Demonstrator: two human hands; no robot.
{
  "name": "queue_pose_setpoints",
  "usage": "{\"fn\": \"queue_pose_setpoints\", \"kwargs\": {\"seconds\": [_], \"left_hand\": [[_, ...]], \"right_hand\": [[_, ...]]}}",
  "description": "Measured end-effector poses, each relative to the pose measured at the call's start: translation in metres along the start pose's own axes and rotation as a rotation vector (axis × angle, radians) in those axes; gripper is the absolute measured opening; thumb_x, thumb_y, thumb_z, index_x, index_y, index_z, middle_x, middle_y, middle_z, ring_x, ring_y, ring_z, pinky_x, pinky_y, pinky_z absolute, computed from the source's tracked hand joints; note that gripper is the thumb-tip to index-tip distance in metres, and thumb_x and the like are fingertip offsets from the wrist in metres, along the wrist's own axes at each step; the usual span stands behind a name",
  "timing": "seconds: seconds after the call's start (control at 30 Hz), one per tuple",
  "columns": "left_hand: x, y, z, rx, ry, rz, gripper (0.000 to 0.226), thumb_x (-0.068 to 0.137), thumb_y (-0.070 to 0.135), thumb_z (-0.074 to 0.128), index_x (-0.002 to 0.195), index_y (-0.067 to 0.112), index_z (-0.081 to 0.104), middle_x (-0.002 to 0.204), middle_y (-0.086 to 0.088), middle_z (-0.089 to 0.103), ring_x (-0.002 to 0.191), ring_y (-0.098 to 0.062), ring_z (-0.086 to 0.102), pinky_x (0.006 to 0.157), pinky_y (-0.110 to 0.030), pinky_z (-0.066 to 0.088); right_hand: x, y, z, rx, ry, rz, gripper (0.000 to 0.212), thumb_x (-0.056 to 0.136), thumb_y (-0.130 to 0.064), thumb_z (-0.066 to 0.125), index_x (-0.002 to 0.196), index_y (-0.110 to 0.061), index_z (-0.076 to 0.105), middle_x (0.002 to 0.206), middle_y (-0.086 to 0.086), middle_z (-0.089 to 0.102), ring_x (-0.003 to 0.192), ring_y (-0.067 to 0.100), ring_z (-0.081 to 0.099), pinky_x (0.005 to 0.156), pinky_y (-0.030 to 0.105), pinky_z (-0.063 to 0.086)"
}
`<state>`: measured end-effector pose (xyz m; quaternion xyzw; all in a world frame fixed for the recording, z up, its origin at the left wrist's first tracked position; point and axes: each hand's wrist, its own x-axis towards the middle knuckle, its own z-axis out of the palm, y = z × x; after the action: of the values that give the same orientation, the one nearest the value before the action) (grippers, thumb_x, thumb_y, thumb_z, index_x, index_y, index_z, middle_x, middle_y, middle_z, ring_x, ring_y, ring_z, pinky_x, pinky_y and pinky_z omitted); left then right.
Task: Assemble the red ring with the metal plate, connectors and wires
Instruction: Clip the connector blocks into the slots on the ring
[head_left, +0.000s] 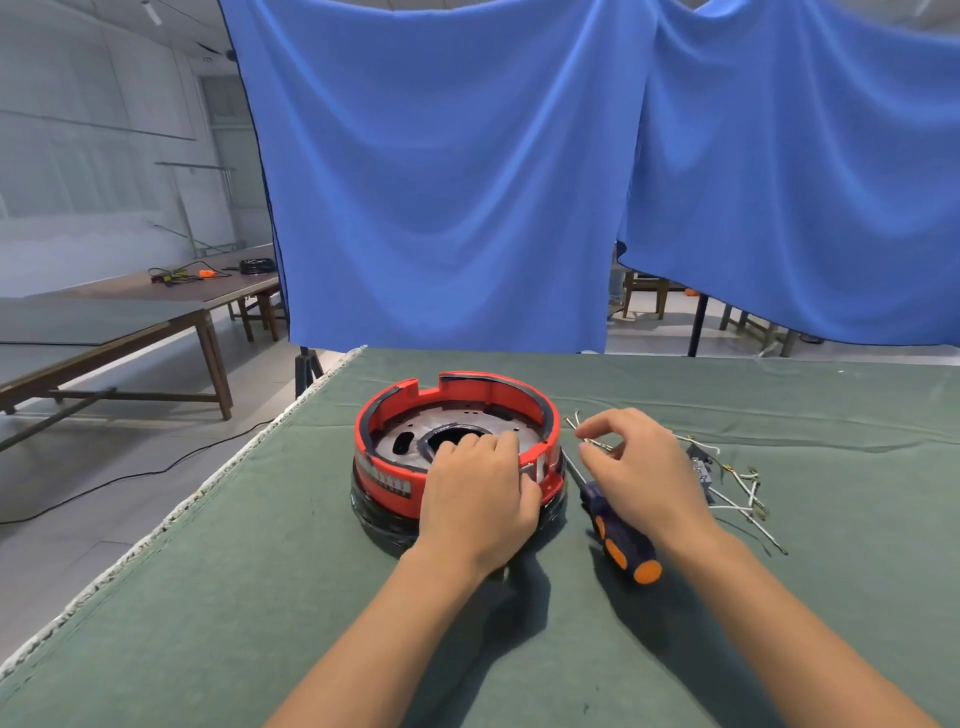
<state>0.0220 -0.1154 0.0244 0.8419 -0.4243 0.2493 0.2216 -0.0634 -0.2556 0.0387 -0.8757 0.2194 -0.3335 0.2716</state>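
Observation:
The red ring (395, 410) stands on a black base in the middle of the green table, with the metal plate (400, 434) lying inside it. My left hand (480, 491) grips the ring's near rim, fingers curled over onto the plate. Just right of the ring, my right hand (641, 467) pinches a small metal connector (595, 443) between thumb and forefinger, a little above the cloth. Loose white wires (743, 493) with metal ends and a small dark connector block (701, 467) lie right of that hand, partly hidden by it.
A screwdriver (621, 540) with a dark and orange handle lies under my right wrist, its shaft pointing toward the ring. The green cloth table (260, 597) ends at a left edge. A blue curtain (467, 182) hangs behind; wooden tables (130, 322) stand far left.

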Motion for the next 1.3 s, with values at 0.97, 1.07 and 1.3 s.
{"fn": "queue_pose_setpoints", "kwargs": {"seconds": [0.97, 1.07, 1.3], "left_hand": [[-0.002, 0.004, 0.011, 0.2, 0.101, -0.003, 0.029, 0.084, 0.043, 0.052, 0.075, 0.021, 0.069, 0.064, 0.002, 0.065, 0.061, -0.023, 0.061, 0.057, -0.032, 0.042], [-0.003, 0.003, 0.01, 0.195, 0.09, -0.002, 0.029, 0.084, 0.043, 0.052, 0.076, 0.022, 0.069, 0.065, 0.002, 0.065, 0.062, -0.023, 0.061, 0.057, -0.032, 0.043], [-0.006, 0.002, 0.004, 0.146, 0.041, -0.015, 0.033, 0.086, 0.046, 0.047, 0.083, 0.023, 0.07, 0.074, 0.004, 0.066, 0.067, -0.02, 0.062, 0.061, -0.033, 0.043]], "right_hand": [[0.003, 0.044, -0.004, 0.128, 0.194, 0.136, 0.026, 0.084, -0.002, 0.058, 0.098, -0.022, 0.066, 0.099, 0.0, 0.067, 0.093, 0.018, 0.061, 0.075, 0.027, 0.047], [0.006, 0.029, -0.005, 0.361, 0.173, 0.137, 0.028, 0.083, 0.002, 0.061, 0.092, -0.024, 0.066, 0.092, -0.006, 0.067, 0.087, 0.012, 0.063, 0.07, 0.021, 0.05], [0.003, 0.003, -0.015, 1.39, -0.399, 0.485, 0.025, 0.08, -0.003, 0.056, 0.102, -0.007, 0.066, 0.094, 0.013, 0.074, 0.072, 0.018, 0.07, 0.055, 0.024, 0.055]]}}
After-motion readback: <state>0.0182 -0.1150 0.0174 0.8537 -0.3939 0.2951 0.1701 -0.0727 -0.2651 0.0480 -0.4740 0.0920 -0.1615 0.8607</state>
